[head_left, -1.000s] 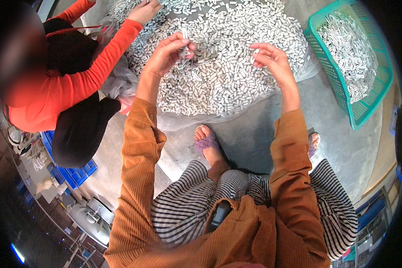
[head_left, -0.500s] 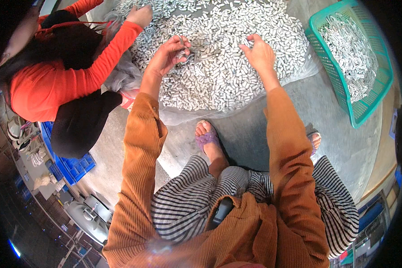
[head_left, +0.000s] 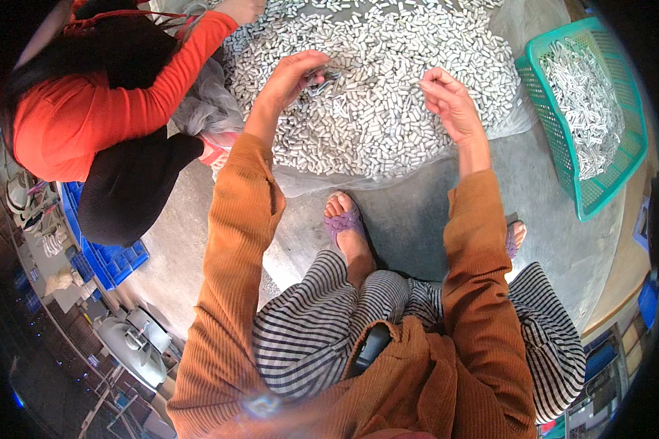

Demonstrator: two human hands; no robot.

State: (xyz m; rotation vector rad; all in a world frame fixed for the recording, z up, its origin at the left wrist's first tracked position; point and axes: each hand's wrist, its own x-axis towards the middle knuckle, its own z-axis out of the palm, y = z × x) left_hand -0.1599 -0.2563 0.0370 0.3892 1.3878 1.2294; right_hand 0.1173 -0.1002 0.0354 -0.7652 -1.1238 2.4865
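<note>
A wide heap of small grey-white cylindrical pieces lies in front of me on a thin mesh sheet. Over its left part my left hand is curled round a few small dark grey metal pieces, partly hidden by the fingers. My right hand is raised above the heap's right side. Its thumb and index finger are pinched together; whatever is between the tips is too small to make out. The two hands are apart.
At the right a green plastic basket holds many thin silvery pieces. A co-worker in a red sleeve crouches at the left, one hand at the heap's far-left edge. Behind them is a blue tray. My sandalled foot stands near the heap.
My right hand has lifted back off the heap, toward the right and nearer me. The left hand has turned, its back now more upward. The whole view has shifted slightly.
</note>
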